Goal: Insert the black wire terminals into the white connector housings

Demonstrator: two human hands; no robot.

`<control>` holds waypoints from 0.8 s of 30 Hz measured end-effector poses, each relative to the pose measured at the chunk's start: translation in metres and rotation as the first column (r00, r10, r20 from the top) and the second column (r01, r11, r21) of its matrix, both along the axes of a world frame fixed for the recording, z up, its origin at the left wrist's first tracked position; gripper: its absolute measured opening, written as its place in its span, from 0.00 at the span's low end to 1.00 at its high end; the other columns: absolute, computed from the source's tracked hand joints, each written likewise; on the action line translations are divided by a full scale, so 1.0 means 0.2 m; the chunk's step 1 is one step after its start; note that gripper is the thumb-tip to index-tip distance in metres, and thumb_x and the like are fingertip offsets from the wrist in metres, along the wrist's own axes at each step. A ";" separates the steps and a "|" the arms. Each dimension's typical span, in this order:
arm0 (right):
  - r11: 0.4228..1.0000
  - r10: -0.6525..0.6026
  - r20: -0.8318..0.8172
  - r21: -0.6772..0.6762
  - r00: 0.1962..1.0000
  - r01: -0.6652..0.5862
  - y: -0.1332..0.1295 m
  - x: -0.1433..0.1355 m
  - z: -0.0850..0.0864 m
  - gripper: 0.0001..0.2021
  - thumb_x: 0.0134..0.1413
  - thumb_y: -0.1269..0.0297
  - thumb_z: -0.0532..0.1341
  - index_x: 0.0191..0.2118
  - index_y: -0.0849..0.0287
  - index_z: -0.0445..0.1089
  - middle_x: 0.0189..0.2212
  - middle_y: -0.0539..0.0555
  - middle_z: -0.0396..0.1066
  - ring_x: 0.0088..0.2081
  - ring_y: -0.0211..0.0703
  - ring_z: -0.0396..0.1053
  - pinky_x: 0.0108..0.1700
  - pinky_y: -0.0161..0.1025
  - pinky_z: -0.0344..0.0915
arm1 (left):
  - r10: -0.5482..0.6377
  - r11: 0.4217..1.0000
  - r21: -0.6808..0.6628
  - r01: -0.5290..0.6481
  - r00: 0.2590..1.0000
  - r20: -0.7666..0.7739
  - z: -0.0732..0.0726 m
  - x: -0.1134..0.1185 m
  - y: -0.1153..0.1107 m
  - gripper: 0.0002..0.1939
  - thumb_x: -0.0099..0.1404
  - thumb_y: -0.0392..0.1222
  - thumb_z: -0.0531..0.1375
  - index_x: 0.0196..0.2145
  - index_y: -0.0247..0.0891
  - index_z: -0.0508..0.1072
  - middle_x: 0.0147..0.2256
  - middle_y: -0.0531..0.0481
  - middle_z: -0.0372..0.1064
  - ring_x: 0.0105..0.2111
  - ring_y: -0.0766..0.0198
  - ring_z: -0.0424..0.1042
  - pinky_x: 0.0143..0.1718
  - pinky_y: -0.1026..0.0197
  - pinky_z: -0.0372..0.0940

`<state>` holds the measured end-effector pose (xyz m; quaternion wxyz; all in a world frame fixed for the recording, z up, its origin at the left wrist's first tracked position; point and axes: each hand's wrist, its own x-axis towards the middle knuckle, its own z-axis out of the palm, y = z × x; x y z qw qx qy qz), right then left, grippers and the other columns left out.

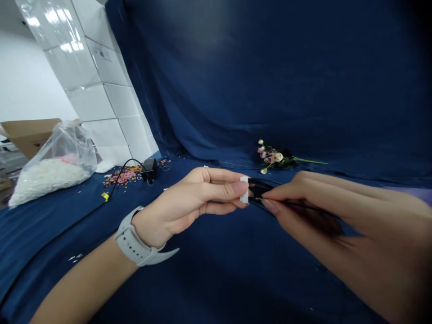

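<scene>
Slightly right of the middle of the head view, my left hand (199,193) is closed, with the thumb and fingers pinching a small white plastic connector (244,191). Thin black wires (262,183) run from the connector's right side toward my other hand. My right hand (351,216) is closed too: thumb and index fingertips pinch a black wire close to the connector, with a tiny light-coloured end showing at the tips. Whether that end touches the connector I cannot tell. A grey watch strap (135,243) circles my left wrist.
Dark blue cloth (216,270) covers the table and hangs behind it. Artificial flowers (273,156) lie at the back. To the left are a black power adapter (149,170) with its cable, scattered confetti (124,176), a clear bag (50,171) of white bits, and a cardboard box (30,132).
</scene>
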<state>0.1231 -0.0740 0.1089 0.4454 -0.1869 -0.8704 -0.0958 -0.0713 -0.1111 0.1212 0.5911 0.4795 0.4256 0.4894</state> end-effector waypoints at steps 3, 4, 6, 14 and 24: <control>1.000 -0.001 0.006 -0.006 1.000 0.001 0.00 -0.01 0.01 0.05 0.58 0.69 0.57 0.31 0.56 0.66 0.22 0.43 0.60 0.20 0.26 0.56 0.25 0.29 0.55 | -0.017 1.000 0.015 0.017 1.000 0.019 -0.01 0.00 -0.01 0.04 0.57 0.38 0.68 0.31 0.36 0.78 0.27 0.55 0.73 0.29 0.75 0.73 0.34 0.75 0.68; 1.000 -0.004 0.008 -0.009 1.000 0.004 0.00 -0.01 0.01 0.04 0.58 0.69 0.57 0.32 0.56 0.67 0.22 0.43 0.60 0.20 0.26 0.56 0.24 0.29 0.55 | -0.019 1.000 0.016 0.018 1.000 0.025 -0.01 0.00 -0.01 0.04 0.57 0.38 0.68 0.31 0.36 0.78 0.27 0.55 0.74 0.29 0.75 0.73 0.34 0.75 0.68; 1.000 -0.001 0.002 -0.013 1.000 0.001 0.00 0.00 0.00 0.04 0.58 0.68 0.58 0.32 0.55 0.66 0.22 0.43 0.61 0.21 0.26 0.58 0.25 0.29 0.55 | -0.014 1.000 0.006 0.014 0.999 0.030 0.00 0.00 -0.01 0.04 0.56 0.38 0.68 0.31 0.36 0.78 0.27 0.55 0.74 0.29 0.75 0.73 0.33 0.75 0.68; 1.000 -0.015 0.008 -0.014 1.000 0.015 0.00 0.01 0.00 0.05 0.59 0.67 0.57 0.31 0.55 0.66 0.21 0.43 0.63 0.19 0.26 0.57 0.21 0.30 0.54 | 0.008 1.000 -0.001 -0.007 1.000 0.009 0.02 0.02 -0.03 0.06 0.55 0.38 0.69 0.31 0.34 0.78 0.27 0.55 0.73 0.29 0.75 0.73 0.34 0.75 0.68; 0.999 -0.038 0.027 0.033 0.999 0.037 -0.02 0.00 0.01 0.08 0.59 0.69 0.55 0.28 0.58 0.64 0.20 0.44 0.59 0.19 0.26 0.54 0.21 0.32 0.50 | 0.024 0.998 0.065 -0.020 0.998 -0.055 0.00 0.03 -0.03 0.09 0.56 0.42 0.69 0.34 0.37 0.78 0.29 0.54 0.73 0.31 0.74 0.73 0.36 0.74 0.67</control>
